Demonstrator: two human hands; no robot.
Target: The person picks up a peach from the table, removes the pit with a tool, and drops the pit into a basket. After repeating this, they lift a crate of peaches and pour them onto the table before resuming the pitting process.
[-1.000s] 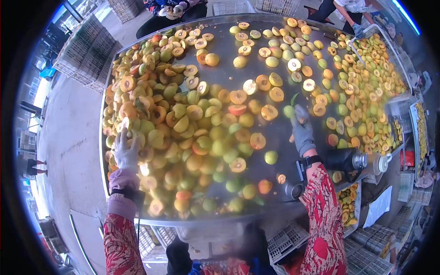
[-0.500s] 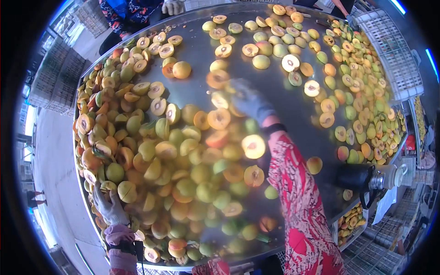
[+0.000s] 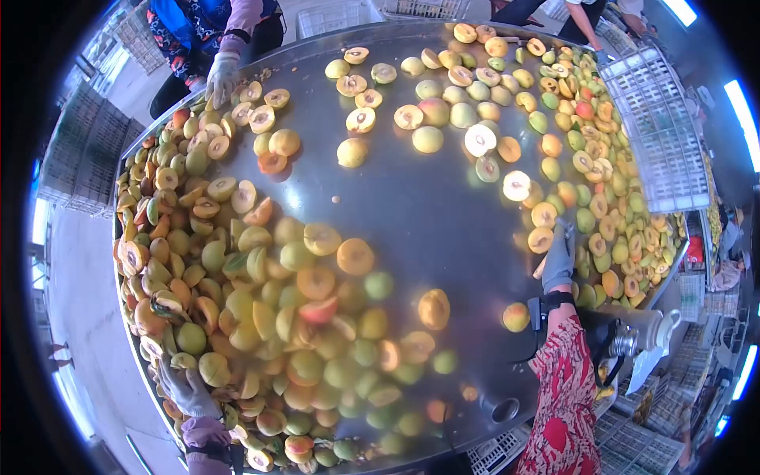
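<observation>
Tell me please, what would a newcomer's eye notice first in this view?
Probably the big heap of green and orange fruit, many pieces cut in half, which covers the left side of the shiny metal table. Next may come the second pile along the right side, with a pale slatted crate beside it at the upper right. The gloved right hand is at this pile's near edge.

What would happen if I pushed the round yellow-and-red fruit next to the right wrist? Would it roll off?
The fruit might roll, since its top is rounded and the metal table looks smooth. If it's a half lying cut side down, it would probably slide instead; I can't see underneath. It looks small beside the right hand, so probably light.
</observation>
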